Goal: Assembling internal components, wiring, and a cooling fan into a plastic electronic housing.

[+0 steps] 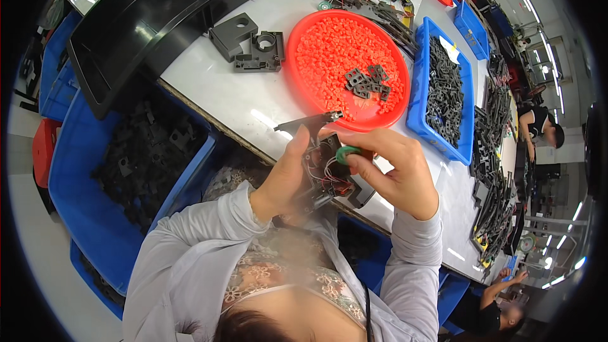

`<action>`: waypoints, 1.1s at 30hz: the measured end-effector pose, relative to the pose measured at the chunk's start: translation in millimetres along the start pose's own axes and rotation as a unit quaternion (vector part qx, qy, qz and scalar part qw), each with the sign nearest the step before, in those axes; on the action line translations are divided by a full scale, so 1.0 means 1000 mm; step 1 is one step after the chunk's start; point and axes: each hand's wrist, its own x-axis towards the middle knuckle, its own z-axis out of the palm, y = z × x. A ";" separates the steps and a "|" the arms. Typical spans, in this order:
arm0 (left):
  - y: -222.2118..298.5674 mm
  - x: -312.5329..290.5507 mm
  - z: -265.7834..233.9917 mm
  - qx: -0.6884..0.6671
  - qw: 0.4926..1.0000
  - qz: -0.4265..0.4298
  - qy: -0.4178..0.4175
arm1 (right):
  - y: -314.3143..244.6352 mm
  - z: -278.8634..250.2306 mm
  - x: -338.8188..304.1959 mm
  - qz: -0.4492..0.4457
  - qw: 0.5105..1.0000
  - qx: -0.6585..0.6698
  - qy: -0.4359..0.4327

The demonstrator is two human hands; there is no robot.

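Observation:
A black plastic housing (pixel 322 155) with thin wires inside is in my left hand (pixel 282 180), whose fingers wrap round its left side. A longer dark arm-like part (pixel 310 121) sticks out at its upper end. My right hand (pixel 400 168) pinches a small round green disc (pixel 344 153) between thumb and fingers, close to the housing's opening. Pale wires run below the disc inside the housing; where they end I cannot make out. Just beyond my hands stands a round red tray (pixel 292 66) of small orange-red pieces, with several black blocks (pixel 367 82) lying on them.
Two black moulded parts (pixel 259 52) lie left of the red tray. A blue bin (pixel 415 104) of dark parts stands right of it, beside a long heap of black parts (pixel 493 171). Left are a large black shell (pixel 145 28) and a blue crate (pixel 69 183). People sit farther right.

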 end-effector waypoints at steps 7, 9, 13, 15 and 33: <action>0.001 -0.001 0.001 -0.011 0.999 -0.008 0.038 | 0.009 -0.001 0.004 -0.007 0.988 0.112 -0.107; 0.000 0.000 -0.005 -0.009 1.000 -0.007 -0.002 | 0.010 -0.001 0.004 0.007 0.986 0.126 -0.108; 0.001 -0.001 0.002 -0.005 0.999 -0.015 0.032 | 0.013 -0.004 0.007 -0.016 0.992 0.078 -0.102; 0.000 0.000 0.002 -0.007 0.999 -0.017 0.044 | 0.017 -0.001 0.009 -0.036 0.992 0.077 -0.088; 0.000 0.000 -0.006 -0.065 0.998 -0.018 0.008 | 0.026 0.028 0.013 -0.096 0.993 0.025 0.064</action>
